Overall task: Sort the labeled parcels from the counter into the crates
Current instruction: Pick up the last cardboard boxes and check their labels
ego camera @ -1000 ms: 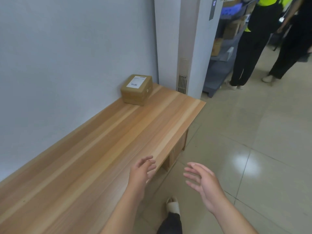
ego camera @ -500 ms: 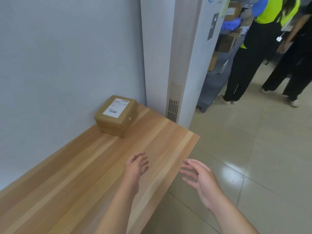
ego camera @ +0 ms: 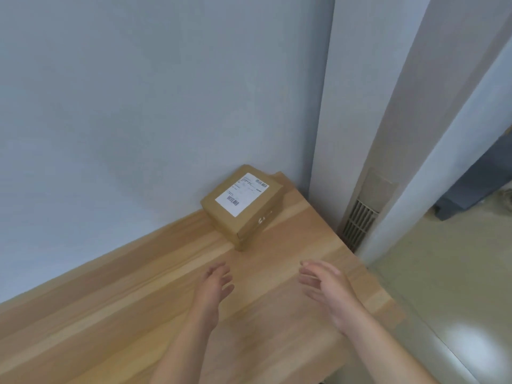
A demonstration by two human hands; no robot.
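At the far corner of the counter [ego camera: 124, 306], against the wall [ego camera: 138, 106] and close beside the pillar [ego camera: 357, 106], one brown parcel [ego camera: 249, 217] sits flat with its white label [ego camera: 242, 194] face up. Over the last second the view has closed in on it. The parcel now looks larger and nearer, and the two people who stood by the shelves farther off have dropped out of sight. Both hands have come forward as well. The left hand [ego camera: 214, 285] and the right hand [ego camera: 325, 288] hover over the wood just short of the parcel, apart from each other. Their fingers are loosely spread and slightly bent, gripping nothing and not touching the box. I judge this to be the reach for the pick-up, with the grasp not yet made.

Counted: one parcel, one label on it, two hands, both empty. No crate is in view, so where this parcel belongs cannot be told. The label print is too small to read.
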